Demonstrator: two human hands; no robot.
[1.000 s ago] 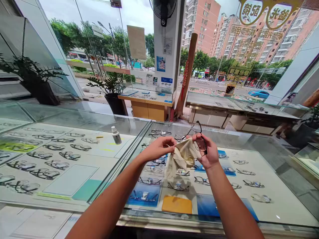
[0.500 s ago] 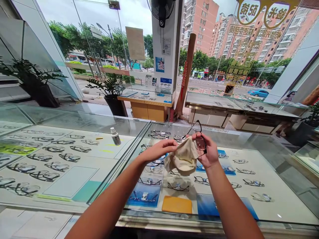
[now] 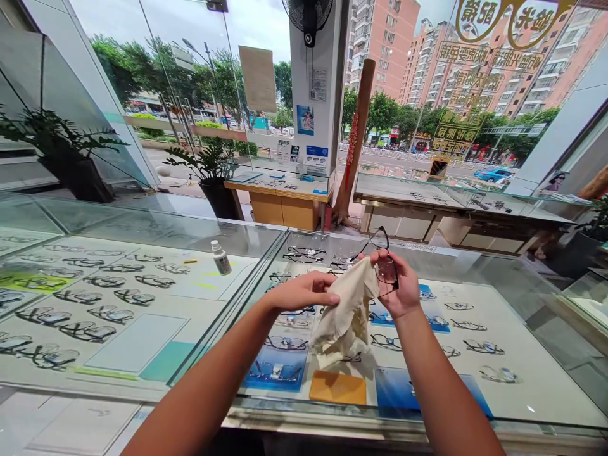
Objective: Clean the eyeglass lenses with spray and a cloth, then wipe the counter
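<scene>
My right hand (image 3: 401,283) grips a pair of dark-framed eyeglasses (image 3: 387,269), raised above the glass counter with one temple arm sticking up. A cream cleaning cloth (image 3: 344,307) with a zigzag edge hangs between my hands, its upper corner at the fingers of my right hand beside the lens. My left hand (image 3: 306,291) is closed on the cloth's left side, thumb on the near face and the other fingers partly behind it. Under the cloth, eyeglasses lie in rows inside the display case (image 3: 532,380).
A white bottle (image 3: 220,258) stands on the left counter top. An orange-yellow case (image 3: 337,387) is near the front edge. Further off are a potted plant (image 3: 216,177), a wooden post (image 3: 356,139), and a second glass showcase (image 3: 408,193).
The cloth has opened out and hangs lower, showing its zigzag edge. My left thumb has come down onto its front. The eyeglasses have shifted slightly right in my right hand.
</scene>
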